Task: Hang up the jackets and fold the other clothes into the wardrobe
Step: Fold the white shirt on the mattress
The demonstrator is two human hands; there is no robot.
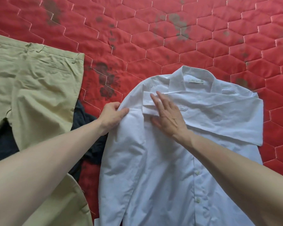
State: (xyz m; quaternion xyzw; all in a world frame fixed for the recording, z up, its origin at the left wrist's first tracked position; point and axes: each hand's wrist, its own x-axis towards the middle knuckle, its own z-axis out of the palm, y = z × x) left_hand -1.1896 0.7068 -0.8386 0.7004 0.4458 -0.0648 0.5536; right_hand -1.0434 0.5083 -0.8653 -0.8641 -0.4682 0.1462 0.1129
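Everything here lay on a red quilt (153, 38), and the white shirt (162, 160) served as the marker for the rest. Far to the left of the shirt, beige trousers (31, 87) lay spread open and unfolded, waistband away from the person. Between trousers and shirt, partly under both, a dark garment (88, 128) sat crumpled; what kind it was could not be told.

At the shirt's left shoulder the left hand (112, 115) pinched the seam edge between thumb and curled fingers, apparently ready to bring that side over. The shirt itself lay front up, buttoned, collar away from the person. Its right sleeve was already folded across the chest, cuff (149, 103) near the left shoulder. The right hand (167, 113) lay flat on that cuff, fingers straight and spread, pressing it down and gripping nothing.

So the task looked barely begun: one sleeve of one shirt was folded, its other side and body remained, and the trousers and dark garment were untouched. No wardrobe or hung jackets showed.
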